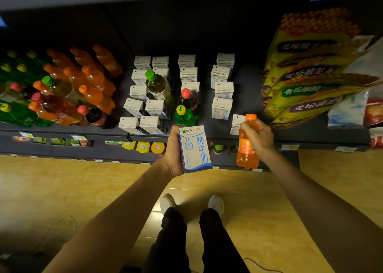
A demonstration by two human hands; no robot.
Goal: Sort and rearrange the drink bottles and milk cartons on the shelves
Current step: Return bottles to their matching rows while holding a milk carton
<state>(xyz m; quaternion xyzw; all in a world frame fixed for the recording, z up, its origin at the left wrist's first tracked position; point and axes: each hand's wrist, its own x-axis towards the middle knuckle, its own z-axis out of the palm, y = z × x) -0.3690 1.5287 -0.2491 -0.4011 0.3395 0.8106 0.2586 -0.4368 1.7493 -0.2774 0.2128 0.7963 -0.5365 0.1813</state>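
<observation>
My left hand (pixel 172 152) grips a white and blue milk carton (pixel 195 148) upright in front of the shelf edge. My right hand (pixel 259 138) holds an orange soda bottle (pixel 246 148) by its upper part, just off the shelf front. On the dark shelf (pixel 248 90) stand several milk cartons (pixel 221 107) in rows. Among them are a green-capped tea bottle (pixel 158 86), a red-capped cola bottle (pixel 187 98) and a green bottle with a yellow cap (pixel 183 115). Orange soda bottles (pixel 93 80) crowd the left side, mixed with cola and green bottles.
Yellow snack bags (pixel 310 69) hang at the right of the shelf. A lower shelf (pixel 143 147) shows bottle caps and price tags. Below me are a wooden floor (pixel 62 189) and my own legs and white shoes (pixel 215 203).
</observation>
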